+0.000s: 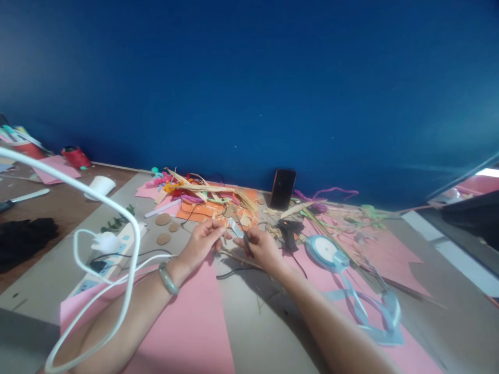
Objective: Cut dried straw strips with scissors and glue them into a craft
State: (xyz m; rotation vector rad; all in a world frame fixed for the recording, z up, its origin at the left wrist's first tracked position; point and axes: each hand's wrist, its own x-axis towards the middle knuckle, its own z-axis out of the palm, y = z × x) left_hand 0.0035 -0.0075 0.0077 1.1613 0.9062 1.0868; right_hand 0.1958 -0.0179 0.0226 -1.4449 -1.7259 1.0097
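Over the middle of the table, my left hand (207, 237) is closed in a pinch with thumb and forefinger together; the small thing at its fingertips is too blurred to name. A short piece of pale blue ribbon (235, 227) stands between my two hands, close to the right fingers. My right hand (262, 250) is wrapped round a slim dark tool (247, 243), whose kind I cannot make out. Just beyond both hands lies an orange sheet (198, 212) strewn with dry husk strips (212, 189). To the right is a roll of light blue ribbon (326, 251), its loose end trailing in loops.
A white cable (134, 244) arcs across the left foreground to a power strip (117, 254). A dark phone (283, 189) leans near the blue wall. Pink sheets (187, 322), cardboard discs (163, 219), a white cup (100, 187) and purple pipe cleaners (331, 193) lie about.
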